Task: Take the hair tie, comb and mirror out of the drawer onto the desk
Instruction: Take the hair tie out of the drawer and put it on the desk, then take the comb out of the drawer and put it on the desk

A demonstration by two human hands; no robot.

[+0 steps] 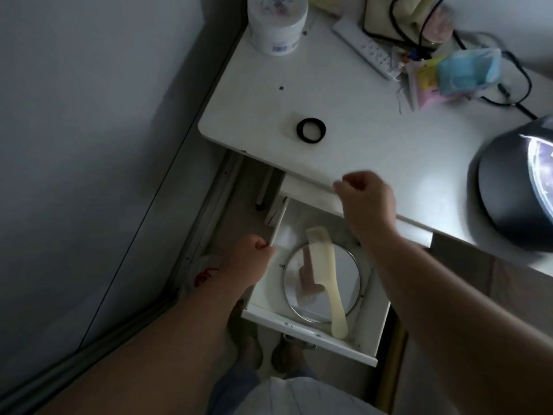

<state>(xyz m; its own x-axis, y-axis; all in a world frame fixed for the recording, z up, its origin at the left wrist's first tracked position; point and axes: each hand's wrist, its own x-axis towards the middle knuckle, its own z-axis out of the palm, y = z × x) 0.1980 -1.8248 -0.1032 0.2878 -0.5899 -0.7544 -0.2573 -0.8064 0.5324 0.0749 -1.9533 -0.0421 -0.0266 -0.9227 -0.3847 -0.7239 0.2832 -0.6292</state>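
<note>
Drawer (311, 333) stands pulled out under the desk (353, 139). The left hand (250, 257) has its fingers curled over the drawer's left wall. The right hand (366, 202) hangs at the desk's front edge, fingers bent loosely inward, holding nothing. The hair tie (311, 130) lies on the desk. The comb (327, 277) rests across the mirror (321, 284), both inside the drawer.

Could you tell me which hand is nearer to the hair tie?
Right hand, at the desk edge just below the hair tie. Left hand grips the drawer side, lower down.
</note>
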